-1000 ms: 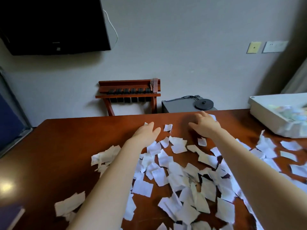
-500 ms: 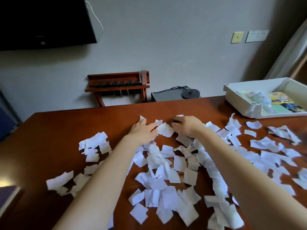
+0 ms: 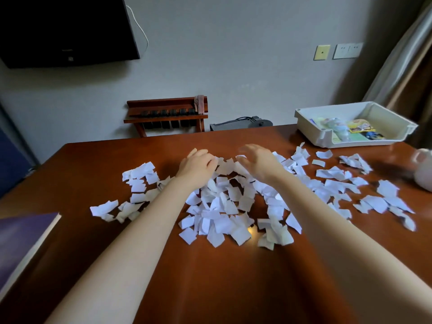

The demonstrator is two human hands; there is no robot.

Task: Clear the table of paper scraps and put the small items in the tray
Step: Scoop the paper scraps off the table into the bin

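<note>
Several white paper scraps (image 3: pixel 222 206) lie scattered over the brown wooden table (image 3: pixel 210 277), thickest in the middle, with smaller groups at the left (image 3: pixel 138 176) and right (image 3: pixel 339 181). My left hand (image 3: pixel 198 166) rests palm down on the far edge of the middle heap, fingers together. My right hand (image 3: pixel 257 162) hovers just above the same edge, fingers spread and slightly curved, holding nothing. A white plastic tray (image 3: pixel 311 129) with several colourful small items (image 3: pixel 350 130) stands at the table's far right corner.
A pale rounded object (image 3: pixel 423 169) sits at the table's right edge, partly cut off. A purple book or folder (image 3: pixel 21 239) lies at the left front edge. Behind the table stand a wooden rack (image 3: pixel 166 113) and a dark device (image 3: pixel 240 123).
Both hands have drawn together and pulled scraps from the far side toward me into a tighter heap. My right hand has lifted slightly. The view has swung right, showing more of the tray.
</note>
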